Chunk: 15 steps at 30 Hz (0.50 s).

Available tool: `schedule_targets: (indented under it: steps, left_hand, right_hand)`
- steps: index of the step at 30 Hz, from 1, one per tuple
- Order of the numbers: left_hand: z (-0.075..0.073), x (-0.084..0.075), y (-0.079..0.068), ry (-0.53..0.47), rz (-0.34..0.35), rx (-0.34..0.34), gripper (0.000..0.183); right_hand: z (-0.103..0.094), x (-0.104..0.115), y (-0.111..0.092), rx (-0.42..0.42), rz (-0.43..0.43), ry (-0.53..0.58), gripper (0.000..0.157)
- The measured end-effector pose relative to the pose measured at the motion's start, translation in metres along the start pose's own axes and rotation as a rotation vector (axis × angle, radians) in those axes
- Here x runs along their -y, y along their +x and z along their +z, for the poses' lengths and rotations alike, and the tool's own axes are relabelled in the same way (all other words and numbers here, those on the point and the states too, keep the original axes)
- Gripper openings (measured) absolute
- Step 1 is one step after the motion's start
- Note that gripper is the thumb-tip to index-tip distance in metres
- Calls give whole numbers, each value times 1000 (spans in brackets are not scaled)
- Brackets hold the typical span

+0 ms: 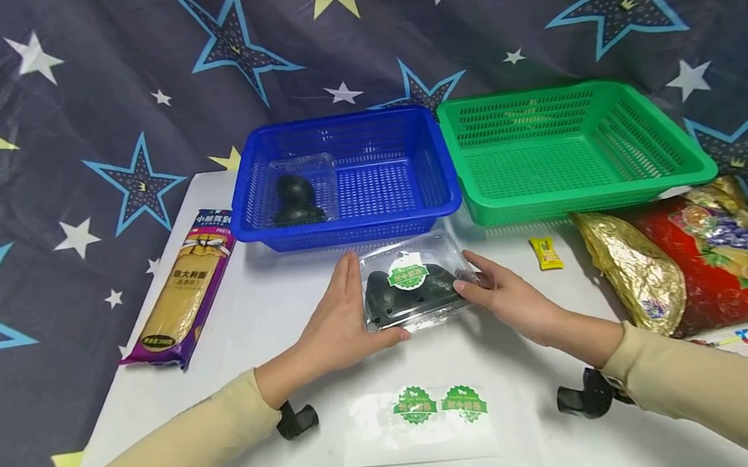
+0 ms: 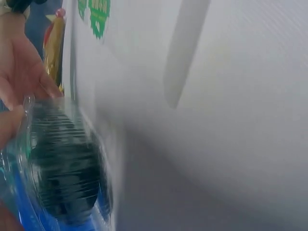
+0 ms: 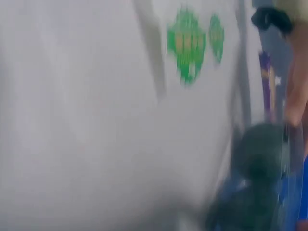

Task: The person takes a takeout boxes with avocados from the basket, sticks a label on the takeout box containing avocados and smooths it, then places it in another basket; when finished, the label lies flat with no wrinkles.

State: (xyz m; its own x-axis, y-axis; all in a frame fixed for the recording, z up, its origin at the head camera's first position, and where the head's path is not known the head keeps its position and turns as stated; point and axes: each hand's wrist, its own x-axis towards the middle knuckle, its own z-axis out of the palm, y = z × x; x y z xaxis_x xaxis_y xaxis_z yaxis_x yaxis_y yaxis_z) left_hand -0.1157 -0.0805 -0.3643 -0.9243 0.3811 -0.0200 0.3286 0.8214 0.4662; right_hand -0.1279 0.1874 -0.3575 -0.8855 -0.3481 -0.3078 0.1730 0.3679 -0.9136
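Observation:
Both hands hold a clear plastic fruit box [image 1: 410, 289] with dark green, avocado-like fruit inside and a green-and-white round sticker on its lid. The left hand [image 1: 337, 316] grips the box's left side, its thumb along the front edge and its fingers up the side. At the right end, the right hand [image 1: 511, 296] pinches the box between thumb and fingers. Tilted, the box is in front of the blue basket [image 1: 348, 232]. Through the plastic, the left wrist view shows the dark fruit [image 2: 67, 168]. Motion blurs the right wrist view, where the fruit [image 3: 255, 183] appears at lower right.
A similar clear box [image 1: 324, 172] of dark fruit lies inside the blue basket. Beside it stands a green basket [image 1: 580, 201]. A pasta packet [image 1: 189, 290] lies left; a yellow candy [image 1: 547, 253] and a red-gold bag [image 1: 708, 261] lie right. A sticker sheet [image 1: 421, 440] lies in front.

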Motion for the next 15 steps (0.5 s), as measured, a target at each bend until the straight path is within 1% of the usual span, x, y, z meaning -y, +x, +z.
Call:
schedule_targets:
  steps: [3,6,10,13,15]
  left_hand:
    - [1,-3,-1,-3,-16,-6,129]
    - [-4,-3,-2,-19,-21,42,128]
    - [-20,3,-2,-66,-13,147,125]
    - [-31,11,4,-90,17,200,123]
    - [-34,16,11,-91,49,226,126]
  right_hand:
    - [4,-2,-1,-1,-7,103,76]
    - [2,-2,2,43,-15,156,75]
    - [-8,-1,7,143,-17,175,74]
    - [-19,0,14,227,-11,178,75]
    - [-27,1,19,288,-9,160,75]
